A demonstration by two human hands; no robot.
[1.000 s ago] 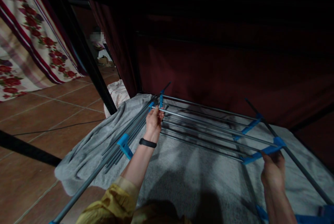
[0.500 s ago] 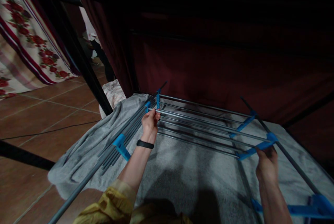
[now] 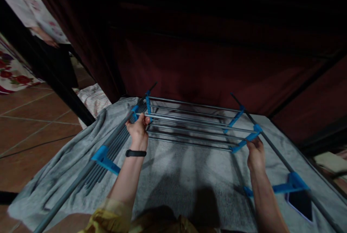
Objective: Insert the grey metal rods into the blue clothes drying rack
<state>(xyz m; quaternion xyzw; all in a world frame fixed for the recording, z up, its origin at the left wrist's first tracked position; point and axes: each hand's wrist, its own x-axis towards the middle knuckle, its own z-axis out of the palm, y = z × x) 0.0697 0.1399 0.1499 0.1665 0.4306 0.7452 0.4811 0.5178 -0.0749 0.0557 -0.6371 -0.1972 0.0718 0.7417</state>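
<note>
Head view: drying rack (image 3: 189,121) lies at centre over a grey blanket (image 3: 187,175); its rail section sits toward 12 o'clock
Left hand (image 3: 139,128): grip closed round a rail end at the section's 9 o'clock, beside a blue joint (image 3: 148,104)
Right hand (image 3: 255,153): grip closed on the blue bracket (image 3: 245,140) at 4 o'clock
Handling: I judge both ends should move level; fingers kept clear of hinges
Materials: thin smooth grey metal rods; glossy moulded plastic; soft napped cloth
</note>
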